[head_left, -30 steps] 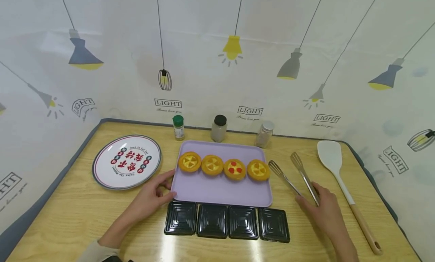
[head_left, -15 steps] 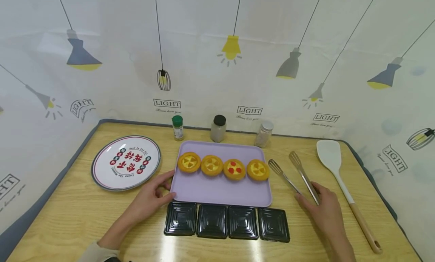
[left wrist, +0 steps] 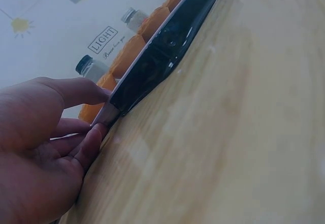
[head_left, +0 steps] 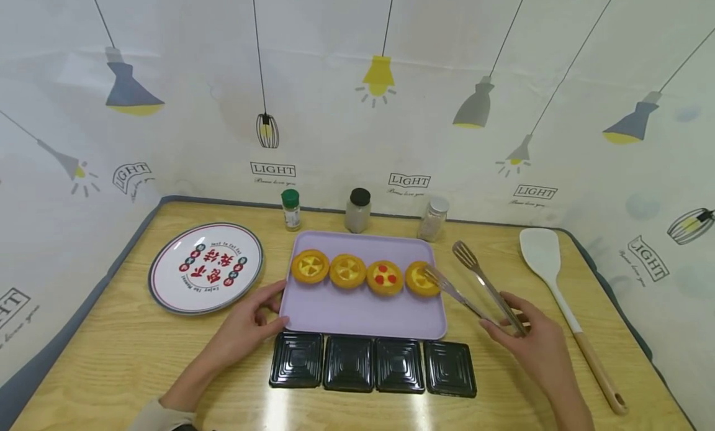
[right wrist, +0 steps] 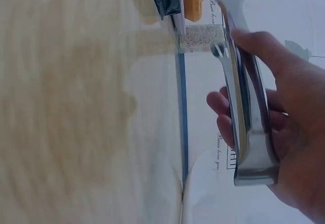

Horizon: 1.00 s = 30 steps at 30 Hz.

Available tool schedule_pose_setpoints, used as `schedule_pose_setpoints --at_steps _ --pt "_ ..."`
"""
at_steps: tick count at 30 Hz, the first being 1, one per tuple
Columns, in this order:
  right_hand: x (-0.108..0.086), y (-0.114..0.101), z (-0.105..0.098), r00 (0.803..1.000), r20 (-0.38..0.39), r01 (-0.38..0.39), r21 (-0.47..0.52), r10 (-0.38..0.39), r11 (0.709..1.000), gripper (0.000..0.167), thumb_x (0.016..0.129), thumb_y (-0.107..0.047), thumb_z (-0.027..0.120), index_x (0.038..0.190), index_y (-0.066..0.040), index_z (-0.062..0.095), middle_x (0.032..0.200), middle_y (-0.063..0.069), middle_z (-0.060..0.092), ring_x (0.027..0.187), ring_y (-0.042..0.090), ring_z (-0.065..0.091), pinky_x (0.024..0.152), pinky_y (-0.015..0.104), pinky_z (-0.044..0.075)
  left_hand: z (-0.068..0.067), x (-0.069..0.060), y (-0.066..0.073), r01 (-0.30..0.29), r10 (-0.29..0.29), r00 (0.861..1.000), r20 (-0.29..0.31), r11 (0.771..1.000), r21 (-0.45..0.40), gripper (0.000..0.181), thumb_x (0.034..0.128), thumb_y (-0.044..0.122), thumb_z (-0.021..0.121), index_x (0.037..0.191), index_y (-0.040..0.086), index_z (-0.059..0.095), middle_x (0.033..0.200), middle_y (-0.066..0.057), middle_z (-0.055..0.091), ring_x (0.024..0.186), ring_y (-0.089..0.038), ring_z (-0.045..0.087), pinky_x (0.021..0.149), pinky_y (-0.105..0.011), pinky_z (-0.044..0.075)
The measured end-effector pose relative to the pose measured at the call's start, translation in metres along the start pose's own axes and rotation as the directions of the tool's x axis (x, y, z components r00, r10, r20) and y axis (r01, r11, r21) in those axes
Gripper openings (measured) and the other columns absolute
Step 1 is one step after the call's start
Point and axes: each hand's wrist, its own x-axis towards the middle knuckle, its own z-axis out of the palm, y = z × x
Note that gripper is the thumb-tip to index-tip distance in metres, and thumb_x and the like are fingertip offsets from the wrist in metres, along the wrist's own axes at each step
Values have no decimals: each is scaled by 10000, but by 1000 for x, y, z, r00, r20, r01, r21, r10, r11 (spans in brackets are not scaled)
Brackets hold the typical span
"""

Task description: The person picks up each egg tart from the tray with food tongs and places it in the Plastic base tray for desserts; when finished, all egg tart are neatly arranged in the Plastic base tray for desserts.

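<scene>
Gripping the tongs [head_left: 491, 289] between thumb and fingers, the right hand [head_left: 533, 344] sits at the lower right of the head view, the two tips of the tongs spread apart. One tip overlaps the rightmost tart [head_left: 418, 279]; whether it touches cannot be told. The left hand [head_left: 246, 325], left of and below the frame's centre, holds the left edge of the lilac tray [head_left: 357, 310], thumb at its lower left corner. That tray lies just below the frame's centre on the wooden table [head_left: 112, 356], four tarts in a row across its upper half, the third from the left dotted red. Just below it, four black squares [head_left: 349, 362] form a second row. A lettered plate [head_left: 173, 282] lies at the left, a white spatula [head_left: 566, 311] with a wooden handle at the right. Above the tray stand a green-capped jar [head_left: 291, 213], a black-capped jar [head_left: 357, 215] and a silver-capped jar [head_left: 432, 221].
</scene>
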Motion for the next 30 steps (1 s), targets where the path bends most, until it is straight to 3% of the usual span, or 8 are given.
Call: schedule_pose_setpoints --at_steps 5,15,23,30 --pt "-3 -6 -1 996 82 37 0 -37 999 649 770 -429 824 1314 -154 604 870 16 699 707 155 616 525 270 473 0 0 -1 -11 11 1000 -6 1000 5 691 839 154 780 1454 124 467 991 -42 596 640 -142 505 539 -250 435" --pt "-4 -5 1 991 119 69 3 -69 998 654 760 -433 828 1311 -149 615 1111 93 682 785 198 665 555 267 488 0 0 -2 -31 31 999 -8 1000 1 687 835 135 781 1449 110 472 987 -52 593 627 -130 495 526 -246 428" --pt "-3 -7 3 989 98 114 -47 -109 992 625 739 -425 845 1271 -159 652 892 23 706 732 174 642 563 285 474 1 0 -2 -36 36 999 -15 999 -7 688 831 132 784 1445 108 475 983 -54 596 630 -130 503 527 -247 435" --pt "-3 -9 1 987 87 139 -77 -132 987 584 747 -415 841 1251 -175 671 846 -15 694 679 136 593 548 288 452 1 0 -2 -35 36 999 -17 999 11 683 834 138 784 1444 113 478 983 -46 597 637 -131 505 532 -246 437"
